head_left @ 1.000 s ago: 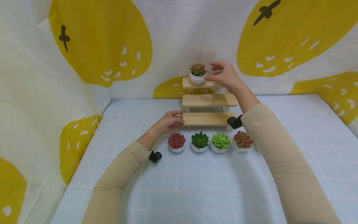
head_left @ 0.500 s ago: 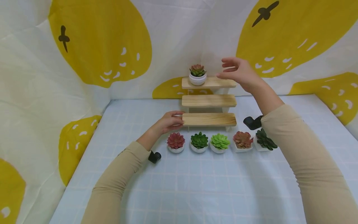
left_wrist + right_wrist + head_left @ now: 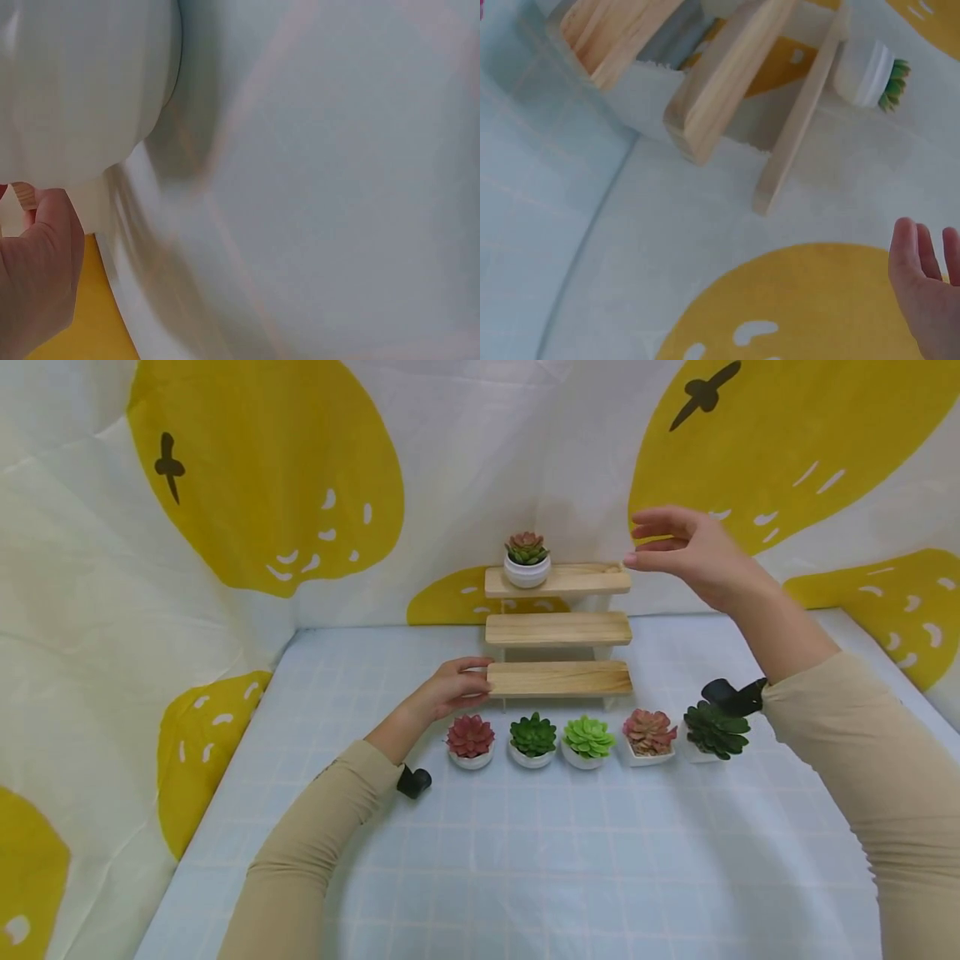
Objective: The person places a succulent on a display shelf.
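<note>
The left hand (image 3: 450, 687) grips the left end of the lowest wooden shelf (image 3: 559, 679). The right hand (image 3: 693, 553), fingers loosely spread and empty, hovers just right of the top shelf (image 3: 577, 579), with the potted succulent (image 3: 526, 558) at its left end.

Left wrist view: blurred throughout; a pale rounded surface (image 3: 82, 82) too close to identify; left hand (image 3: 34, 277) cut off by the left and lower edges.
Right wrist view: right hand (image 3: 928, 289) cut off at the right and lower edges, only fingertips shown; potted succulent (image 3: 870, 73) on the top shelf partly hidden behind the board.
Head view: dark green succulent (image 3: 714, 728), pot mostly hidden by foliage.
</note>
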`<state>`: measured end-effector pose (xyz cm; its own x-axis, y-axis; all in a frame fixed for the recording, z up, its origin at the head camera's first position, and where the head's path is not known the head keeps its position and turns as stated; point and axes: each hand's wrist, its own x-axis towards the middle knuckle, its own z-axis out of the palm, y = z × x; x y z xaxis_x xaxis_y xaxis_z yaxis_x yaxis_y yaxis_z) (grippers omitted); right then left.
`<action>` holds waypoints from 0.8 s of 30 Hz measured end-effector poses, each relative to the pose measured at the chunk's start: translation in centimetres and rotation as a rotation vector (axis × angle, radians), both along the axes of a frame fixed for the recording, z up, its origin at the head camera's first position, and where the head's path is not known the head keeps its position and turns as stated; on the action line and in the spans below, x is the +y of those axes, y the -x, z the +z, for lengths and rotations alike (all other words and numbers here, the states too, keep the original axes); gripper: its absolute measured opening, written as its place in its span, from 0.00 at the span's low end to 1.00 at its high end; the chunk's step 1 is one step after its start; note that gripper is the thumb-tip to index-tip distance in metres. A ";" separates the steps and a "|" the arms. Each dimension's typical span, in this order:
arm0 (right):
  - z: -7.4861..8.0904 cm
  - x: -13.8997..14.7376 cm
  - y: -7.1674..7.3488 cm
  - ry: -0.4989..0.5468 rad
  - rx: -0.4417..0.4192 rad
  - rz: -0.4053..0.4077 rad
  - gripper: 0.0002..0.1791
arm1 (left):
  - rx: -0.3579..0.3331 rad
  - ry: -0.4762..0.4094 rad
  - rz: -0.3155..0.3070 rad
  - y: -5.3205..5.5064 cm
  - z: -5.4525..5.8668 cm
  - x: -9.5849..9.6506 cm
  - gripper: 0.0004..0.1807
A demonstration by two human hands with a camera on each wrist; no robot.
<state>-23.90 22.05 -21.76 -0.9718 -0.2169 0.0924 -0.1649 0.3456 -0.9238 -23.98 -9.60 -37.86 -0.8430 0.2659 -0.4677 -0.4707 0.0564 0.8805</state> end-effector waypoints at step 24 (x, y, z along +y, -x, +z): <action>-2.3 9.2 -4.5 -0.072 0.016 0.046 0.27 | 0.004 -0.010 -0.002 0.2 -0.4 0.0 0.30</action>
